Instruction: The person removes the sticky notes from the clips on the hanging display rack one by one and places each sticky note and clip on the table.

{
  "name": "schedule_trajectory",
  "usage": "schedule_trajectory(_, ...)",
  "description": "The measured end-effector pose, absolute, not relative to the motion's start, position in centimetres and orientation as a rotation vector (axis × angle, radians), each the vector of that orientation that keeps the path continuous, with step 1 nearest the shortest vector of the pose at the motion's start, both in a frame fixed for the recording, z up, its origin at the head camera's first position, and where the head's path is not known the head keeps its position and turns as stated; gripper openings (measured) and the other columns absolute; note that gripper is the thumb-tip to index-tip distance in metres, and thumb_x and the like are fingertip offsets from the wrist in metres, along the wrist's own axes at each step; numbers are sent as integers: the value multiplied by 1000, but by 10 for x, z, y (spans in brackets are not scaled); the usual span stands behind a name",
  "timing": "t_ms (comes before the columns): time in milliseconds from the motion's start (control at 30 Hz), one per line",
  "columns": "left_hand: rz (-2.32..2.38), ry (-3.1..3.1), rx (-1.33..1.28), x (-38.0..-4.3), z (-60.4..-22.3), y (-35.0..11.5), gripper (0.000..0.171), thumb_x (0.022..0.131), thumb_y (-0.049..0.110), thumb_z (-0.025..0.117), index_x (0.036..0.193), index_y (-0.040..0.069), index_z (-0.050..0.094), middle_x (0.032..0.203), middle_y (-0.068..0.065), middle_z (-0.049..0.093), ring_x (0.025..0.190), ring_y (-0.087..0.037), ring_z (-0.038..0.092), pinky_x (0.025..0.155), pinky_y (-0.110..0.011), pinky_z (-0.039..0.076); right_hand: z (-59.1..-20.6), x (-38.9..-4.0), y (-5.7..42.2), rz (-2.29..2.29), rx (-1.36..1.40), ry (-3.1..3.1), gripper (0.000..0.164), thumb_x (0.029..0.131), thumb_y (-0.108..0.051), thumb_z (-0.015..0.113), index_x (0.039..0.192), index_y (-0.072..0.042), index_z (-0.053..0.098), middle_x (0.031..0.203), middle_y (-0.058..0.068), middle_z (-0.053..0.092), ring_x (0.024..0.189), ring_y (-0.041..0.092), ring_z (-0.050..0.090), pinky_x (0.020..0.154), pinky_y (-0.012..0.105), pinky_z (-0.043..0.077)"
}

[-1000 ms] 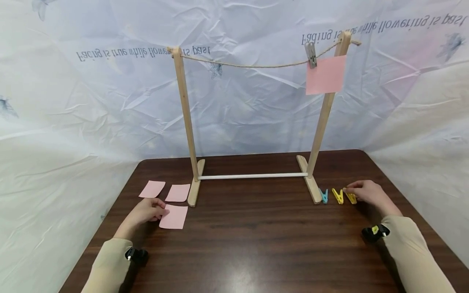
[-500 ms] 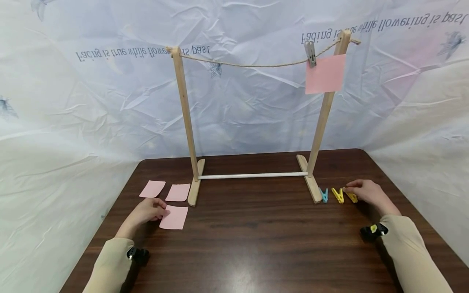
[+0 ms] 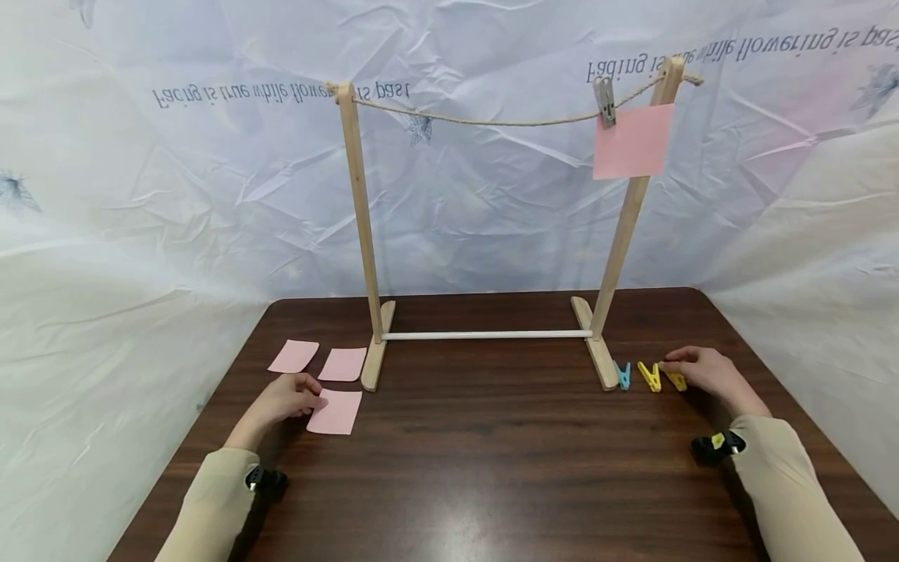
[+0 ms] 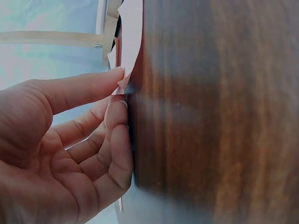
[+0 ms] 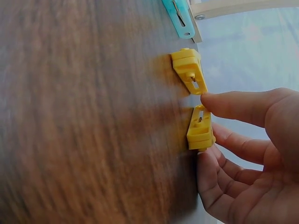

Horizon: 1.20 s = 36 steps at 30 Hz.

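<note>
At the left of the table, my left hand [image 3: 284, 398] pinches the near-left corner of a pink paper square [image 3: 335, 412]. In the left wrist view the thumb lies on top of the paper [image 4: 133, 42] with fingertips beneath, and that corner is bent. My right hand [image 3: 709, 375] has thumb and fingers round the rightmost yellow clothespin [image 5: 201, 130], which lies on the tabletop. Just left of it lie a second yellow clothespin [image 3: 649, 378] and a blue clothespin [image 3: 622, 375].
Two more pink squares [image 3: 293, 357] lie behind my left hand. A wooden stand [image 3: 363, 218] carries a sagging rope [image 3: 485, 123]. On the rope's right part, a grey clothespin [image 3: 605, 103] holds a hanging pink square [image 3: 632, 144]. A printed sheet [image 3: 477, 234] hangs behind the table.
The head view has shifted slightly. Both hands stay at the same places, on the paper square and at the yellow clothespin.
</note>
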<state>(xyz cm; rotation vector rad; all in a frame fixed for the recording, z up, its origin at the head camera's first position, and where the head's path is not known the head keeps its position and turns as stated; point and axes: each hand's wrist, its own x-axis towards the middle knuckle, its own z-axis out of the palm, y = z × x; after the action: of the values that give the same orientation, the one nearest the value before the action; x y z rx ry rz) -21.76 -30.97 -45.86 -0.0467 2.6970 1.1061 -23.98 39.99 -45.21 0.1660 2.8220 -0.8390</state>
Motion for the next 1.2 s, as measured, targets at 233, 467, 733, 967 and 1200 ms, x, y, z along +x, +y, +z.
schedule_trajectory(233,1117,2708,-38,-218,-457,-308,25,85,12,79,98,-4,63,73,-4,60,67,-18,58,60,-31,50,-453,-239,400,-856,167,2822,65,102,-44,55,130,14,52,126,41,49,105,51,54,85,62,48)
schedule_trajectory(467,1098,2712,-42,-215,-458,-307,26,84,12,80,99,-3,64,74,-4,60,68,-18,59,61,-31,50,-460,-236,401,-886,201,2807,65,101,-44,56,132,13,52,131,42,45,110,55,51,86,64,47)
schedule_trajectory(733,1127,2714,-27,-216,-458,-307,28,83,11,80,99,-4,64,75,-4,60,68,-18,59,60,-31,50,-460,-234,403,-881,157,2828,65,102,-44,55,132,13,52,130,41,47,107,53,53,83,61,49)
schedule_trajectory(967,1129,2704,-38,-215,-459,-309,28,82,10,81,99,-4,63,74,-4,59,67,-18,58,60,-31,49,-462,-236,402,-905,189,2817,66,102,-44,56,133,13,51,132,42,45,112,57,49,87,65,46)
schedule_trajectory(1200,1132,2695,-44,-215,-459,-310,29,83,11,81,100,-5,63,74,-5,58,68,-18,59,61,-31,50,-461,-237,402,-898,197,2827,67,101,-47,57,132,12,52,130,41,47,106,52,54,84,62,48)
